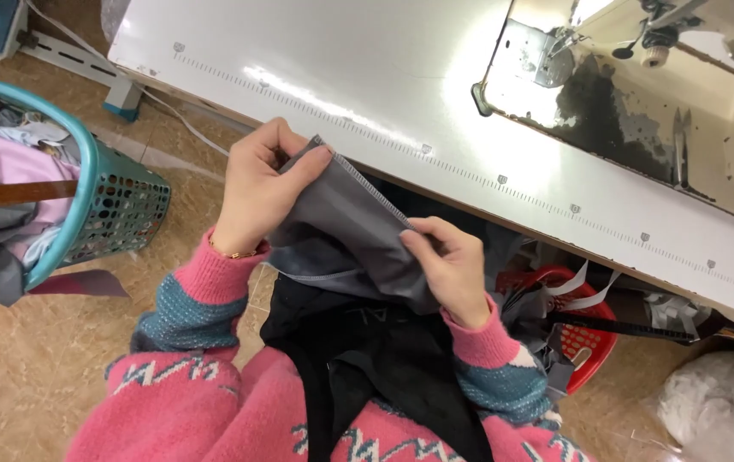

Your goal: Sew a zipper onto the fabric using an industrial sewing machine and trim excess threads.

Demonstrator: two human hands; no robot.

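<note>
While grey fabric [346, 218] spans lap, left hand [256, 184] grip pinches stitched edge; right hand [451, 265] grip pinches opposite end.

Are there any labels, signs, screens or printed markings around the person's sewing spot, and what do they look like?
No screens, signs or packages show.
Measuring scale: a thin dark line of ruler ticks with small markers, printed along the white table near its front edge.
Sweater pattern: white zigzag shapes knitted into the pink sweater, bottom left.
</note>
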